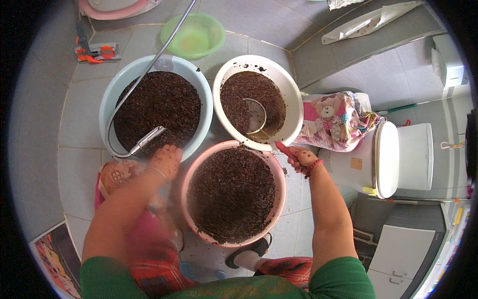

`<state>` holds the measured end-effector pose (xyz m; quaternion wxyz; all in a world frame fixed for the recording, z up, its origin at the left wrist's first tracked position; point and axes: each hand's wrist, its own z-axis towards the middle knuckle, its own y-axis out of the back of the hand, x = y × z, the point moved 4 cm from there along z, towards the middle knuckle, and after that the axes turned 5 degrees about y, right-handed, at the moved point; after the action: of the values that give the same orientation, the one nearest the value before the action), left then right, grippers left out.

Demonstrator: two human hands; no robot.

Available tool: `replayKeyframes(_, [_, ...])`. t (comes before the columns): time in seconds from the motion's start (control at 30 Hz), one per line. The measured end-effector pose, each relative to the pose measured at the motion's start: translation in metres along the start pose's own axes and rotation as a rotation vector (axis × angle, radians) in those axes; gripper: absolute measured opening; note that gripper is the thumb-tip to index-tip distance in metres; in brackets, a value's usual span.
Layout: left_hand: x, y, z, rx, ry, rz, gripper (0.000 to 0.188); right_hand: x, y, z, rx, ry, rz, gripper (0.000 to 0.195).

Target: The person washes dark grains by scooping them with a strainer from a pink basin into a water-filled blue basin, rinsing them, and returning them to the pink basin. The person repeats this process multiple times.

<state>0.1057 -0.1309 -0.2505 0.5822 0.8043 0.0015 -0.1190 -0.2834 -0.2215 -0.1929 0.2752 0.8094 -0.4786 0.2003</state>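
Note:
My right hand [301, 159] grips the red handle [284, 149] of a round wire-rimmed strainer [257, 116]. The strainer lies inside the white basin [297, 112], half sunk in murky water and dark brown, soil-like material [239, 89]. My left hand [167, 161] is at the near rim of the light blue basin [206, 112], its fingers bent over dark crumbly material [160, 101]; what they hold is hidden. Just beyond it, a chrome shower head [147, 139] lies over that material. Nearest me, a pink basin [185, 202] is filled with similar dark material [231, 194].
A metal shower hose [143, 71] arches over the blue basin. Behind stands a green basin [209, 37], with a flat mop [98, 53] to its left. A toilet [386, 160] and a bear-print cloth [323, 119] are at the right. Dark crumbs cling to the rims.

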Motion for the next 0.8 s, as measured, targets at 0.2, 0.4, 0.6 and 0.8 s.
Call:
replayKeyframes(0.2, [0.001,-0.001,0.001,0.026,-0.008,-0.016,0.015,0.023,-0.061,0.032,0.090,-0.070,0.524,0.023])
replayKeyframes(0.4, [-0.003,0.001,0.004,0.024,-0.012,-0.027,0.014,0.036,-0.076,0.071,0.179,-0.017,0.875,0.023])
replayKeyframes(0.6, [-0.002,0.003,0.002,-0.015,-0.013,0.033,0.019,0.037,-0.074,0.083,-0.019,0.046,0.931,0.023])
replayKeyframes(0.8, [-0.005,0.005,0.003,0.013,-0.008,0.015,0.019,0.033,-0.056,0.079,-0.245,0.149,0.649,0.018])
